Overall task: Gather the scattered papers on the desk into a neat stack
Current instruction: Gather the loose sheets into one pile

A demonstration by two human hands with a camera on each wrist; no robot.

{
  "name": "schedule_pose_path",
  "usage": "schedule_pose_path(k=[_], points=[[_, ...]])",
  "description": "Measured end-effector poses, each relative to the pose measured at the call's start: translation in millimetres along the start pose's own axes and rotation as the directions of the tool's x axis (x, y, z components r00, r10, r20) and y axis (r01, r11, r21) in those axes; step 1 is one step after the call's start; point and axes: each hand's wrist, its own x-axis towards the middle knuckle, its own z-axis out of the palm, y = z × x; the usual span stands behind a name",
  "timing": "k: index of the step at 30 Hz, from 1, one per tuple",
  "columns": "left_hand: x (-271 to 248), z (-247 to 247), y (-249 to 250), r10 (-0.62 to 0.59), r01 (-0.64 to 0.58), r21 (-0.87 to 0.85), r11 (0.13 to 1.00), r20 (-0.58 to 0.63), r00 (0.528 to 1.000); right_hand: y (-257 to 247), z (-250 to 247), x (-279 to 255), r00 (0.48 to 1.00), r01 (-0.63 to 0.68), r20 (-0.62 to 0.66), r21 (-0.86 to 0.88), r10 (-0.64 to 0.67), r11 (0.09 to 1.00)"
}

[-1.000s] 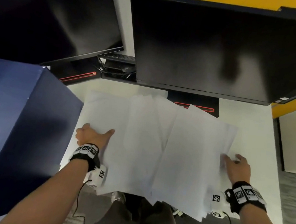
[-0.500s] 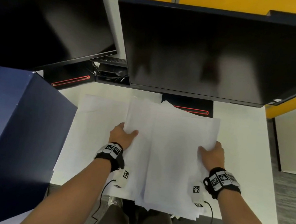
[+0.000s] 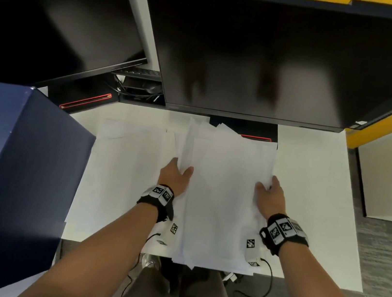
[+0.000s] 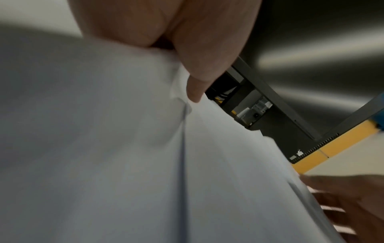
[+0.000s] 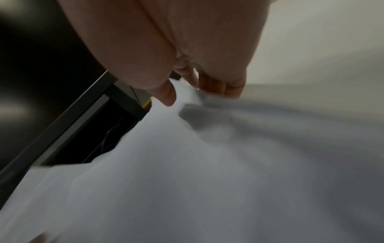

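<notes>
While papers (image 3: 223, 198) lie between them, left hand (image 3: 175, 176) and right hand (image 3: 269, 195) pinch their edges

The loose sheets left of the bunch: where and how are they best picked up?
Judging by the head view, the loose sheets lie flat on the desk, so no top grip. Best slide them toward the near desk edge, then pinch the overhanging short edge from below with the left hand.
</notes>
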Motion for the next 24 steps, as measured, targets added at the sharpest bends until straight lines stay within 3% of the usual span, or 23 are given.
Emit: schedule_pose_path(k=[2, 4, 6, 12, 16, 19, 21, 24], points=[[-0.2, -18.0, -19.2, -0.026, 0.018, 0.132, 0.991, 0.059, 0.998, 14.5, -16.8, -12.6, 1.000, 0.016, -0.002, -0.067, -0.016, 0.998], [-3.5, -30.5, -46.8, -0.100, 0.043, 0.354, 0.934, 0.145, 0.984, 32.8, -22.0, -32.1, 0.997, 0.038, 0.067, -0.164, -0.027, 0.986], [-13.9, -27.9, -66.0, -0.147, 0.032, 0.470, 0.882, 0.211, 0.966, 47.3, -10.0, -51.7, 0.990, 0.056, 0.142, -0.255, -0.020, 0.965], [-46.8, 0.7, -73.6, -0.107, -0.027, 0.426, 0.904, 0.287, 0.952, 53.1, 23.5, -96.0, 0.982, 0.059, 0.189, -0.300, -0.001, 0.952], [-47.6, -20.0, -74.9, -0.116, -0.022, 0.424, 0.905, 0.296, 0.948, 52.9, 0.2, -84.6, 0.996, -0.082, 0.007, -0.264, 0.087, 0.961], [-57.5, -13.2, -73.8, -0.130, -0.093, 0.527, 0.845, 0.369, 0.920, 47.0, 11.2, -96.0, 0.989, 0.019, 0.142, -0.348, 0.032, 0.937], [-63.3, -1.5, -74.4, -0.179, -0.071, 0.520, 0.851, 0.415, 0.892, 47.8, 21.8, -105.9, 0.976, 0.064, 0.217, -0.404, 0.028, 0.912], [-52.4, -9.9, -63.9, -0.232, 0.001, 0.484, 0.875, 0.417, 0.879, 43.6, 6.0, -96.5, 0.979, -0.015, 0.186, -0.340, 0.083, 0.940]])
